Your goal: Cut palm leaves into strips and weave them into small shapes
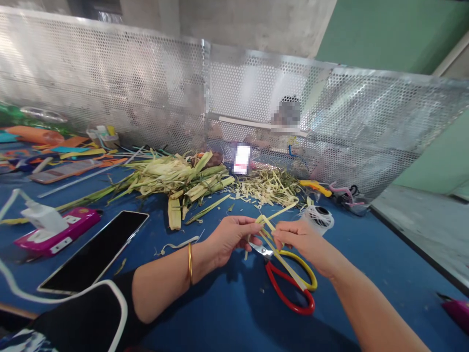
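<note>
Pale, flat plant strips (268,225), smooth and ribbon-like, are pinched between the two hands above the blue surface (212,313); their exact number is unclear. The left hand (236,237) grips them near a fold, thumb against fingers; the right hand (298,239) pinches them just beside it. One gold bangle (190,264) circles the left wrist. Beneath lies one pair of scissors (289,274), metal-bladed, with one red and one yellow looped handle. Near the right hand sits one spool of white thread (319,216). Beyond are two heaps: long, fibrous green stalks (168,178) and short, curly shreds (269,187). One perforated metal screen (146,93), dimpled and shiny, stands behind.
</note>
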Available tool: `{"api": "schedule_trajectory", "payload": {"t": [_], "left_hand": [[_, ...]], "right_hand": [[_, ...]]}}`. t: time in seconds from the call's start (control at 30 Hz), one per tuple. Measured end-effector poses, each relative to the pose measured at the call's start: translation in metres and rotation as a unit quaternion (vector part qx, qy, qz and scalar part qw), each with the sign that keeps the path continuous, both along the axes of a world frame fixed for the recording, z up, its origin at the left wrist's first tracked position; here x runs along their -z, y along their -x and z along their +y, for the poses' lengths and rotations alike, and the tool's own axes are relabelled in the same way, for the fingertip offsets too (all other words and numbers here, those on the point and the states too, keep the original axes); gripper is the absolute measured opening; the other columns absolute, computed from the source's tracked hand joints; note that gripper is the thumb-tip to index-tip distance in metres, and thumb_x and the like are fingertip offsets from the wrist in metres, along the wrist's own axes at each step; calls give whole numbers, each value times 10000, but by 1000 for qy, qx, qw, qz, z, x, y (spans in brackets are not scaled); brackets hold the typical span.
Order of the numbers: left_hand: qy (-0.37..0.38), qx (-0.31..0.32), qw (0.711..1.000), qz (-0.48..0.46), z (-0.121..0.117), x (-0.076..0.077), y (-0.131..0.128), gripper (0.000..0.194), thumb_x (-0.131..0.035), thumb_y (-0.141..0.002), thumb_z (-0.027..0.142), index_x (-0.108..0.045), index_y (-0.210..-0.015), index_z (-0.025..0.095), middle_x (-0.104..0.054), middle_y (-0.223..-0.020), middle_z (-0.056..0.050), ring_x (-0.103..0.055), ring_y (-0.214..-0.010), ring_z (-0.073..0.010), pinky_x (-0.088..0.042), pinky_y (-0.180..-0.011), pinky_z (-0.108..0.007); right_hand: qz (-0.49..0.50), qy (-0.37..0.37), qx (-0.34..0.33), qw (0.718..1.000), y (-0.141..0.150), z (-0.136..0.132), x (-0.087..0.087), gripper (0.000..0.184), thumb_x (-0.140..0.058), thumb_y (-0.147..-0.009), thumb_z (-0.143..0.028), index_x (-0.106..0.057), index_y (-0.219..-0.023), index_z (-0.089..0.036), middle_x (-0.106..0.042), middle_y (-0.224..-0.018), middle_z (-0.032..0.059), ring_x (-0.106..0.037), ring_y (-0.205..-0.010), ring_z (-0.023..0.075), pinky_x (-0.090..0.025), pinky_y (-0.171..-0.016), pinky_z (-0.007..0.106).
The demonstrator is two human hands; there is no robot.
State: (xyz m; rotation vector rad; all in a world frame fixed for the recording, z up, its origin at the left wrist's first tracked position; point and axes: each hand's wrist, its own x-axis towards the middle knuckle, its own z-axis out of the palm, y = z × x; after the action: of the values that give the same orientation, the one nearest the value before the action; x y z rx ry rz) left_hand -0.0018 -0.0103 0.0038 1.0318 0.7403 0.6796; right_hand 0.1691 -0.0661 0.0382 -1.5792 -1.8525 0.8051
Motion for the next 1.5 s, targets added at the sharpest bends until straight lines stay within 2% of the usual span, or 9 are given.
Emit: {"api": "schedule_trajectory", "payload": {"t": [0.2, 0.43, 0.63, 0.8, 0.97, 1.13, 1.27, 1.37, 1.5], "left_hand": [[-6, -10, 1000, 13, -1, 2, -2, 247, -770, -611, 325, -639, -701, 136, -597, -545, -3, -567, -522, -96, -383, -442, -177], [-16, -7, 1000, 16, 0, 4, -2, 217, -745, -639, 314, -644, -708, 134, -595, -535, -6, -560, -508, -95, -387, -430, -175], [-62, 13, 996, 55, -5, -1, -2, 214, -742, -635, 312, -663, -706, 127, -648, -628, -30, -578, -518, -96, -397, -431, -180], [-119, 25, 987, 108, -8, -2, -3, 104, -653, -686, 240, -661, -671, 137, -610, -540, -1, -567, -476, -91, -385, -413, -169], [-164, 55, 976, 129, -8, 0, -3, 94, -622, -679, 223, -674, -688, 145, -620, -585, 4, -568, -468, -93, -386, -400, -176], [-174, 83, 973, 129, -11, 0, -3, 68, -602, -665, 187, -655, -646, 150, -594, -561, 24, -560, -458, -87, -383, -399, -170], [-165, 108, 973, 124, -11, -1, -2, 62, -621, -658, 194, -668, -654, 153, -609, -567, 23, -560, -459, -82, -386, -406, -166], [-149, 159, 968, 121, -12, -1, 0, 71, -648, -656, 209, -688, -673, 153, -617, -563, 17, -567, -469, -84, -405, -431, -170], [-145, 204, 962, 113, -13, -3, 1, 87, -672, -659, 241, -696, -671, 159, -618, -551, 21, -560, -468, -82, -420, -460, -181]], "right_hand": [[59, 69, 9, 996, 1, 1, 5, 271, -466, -714, -308, -544, -481, -193, -491, -537, -5, -418, -560, 132, -331, -518, 242], [71, 84, 25, 994, 1, 3, 8, 242, -452, -670, -272, -529, -456, -191, -474, -513, -4, -399, -544, 128, -325, -506, 236], [19, 35, 17, 999, 4, 3, 11, 322, -465, -767, -334, -543, -492, -185, -419, -476, -32, -374, -492, 110, -290, -471, 231], [-59, -33, 98, 993, 12, 1, 15, 275, -520, -784, -389, -512, -583, -201, -429, -422, -60, -389, -397, 98, -262, -402, 221], [4, -36, 111, 993, 11, 2, 18, 196, -519, -791, -389, -553, -743, -203, -465, -456, -68, -407, -379, 96, -281, -388, 219], [70, -9, 82, 994, 11, 4, 18, 218, -552, -762, -373, -536, -647, -188, -448, -518, -66, -354, -427, 69, -264, -405, 203], [182, -7, 128, 975, 15, 2, 13, 272, -527, -769, -437, -477, -649, -199, -478, -512, -75, -312, -333, 48, -220, -346, 198], [193, -66, 162, 966, 15, 1, 9, 272, -516, -786, -450, -484, -696, -195, -608, -629, -28, -389, -328, 48, -274, -343, 199], [199, -134, 172, 956, 11, 2, 9, 306, -515, -806, -492, -497, -756, -191, -690, -741, 46, -580, -478, 103, -443, -467, 222]]}}
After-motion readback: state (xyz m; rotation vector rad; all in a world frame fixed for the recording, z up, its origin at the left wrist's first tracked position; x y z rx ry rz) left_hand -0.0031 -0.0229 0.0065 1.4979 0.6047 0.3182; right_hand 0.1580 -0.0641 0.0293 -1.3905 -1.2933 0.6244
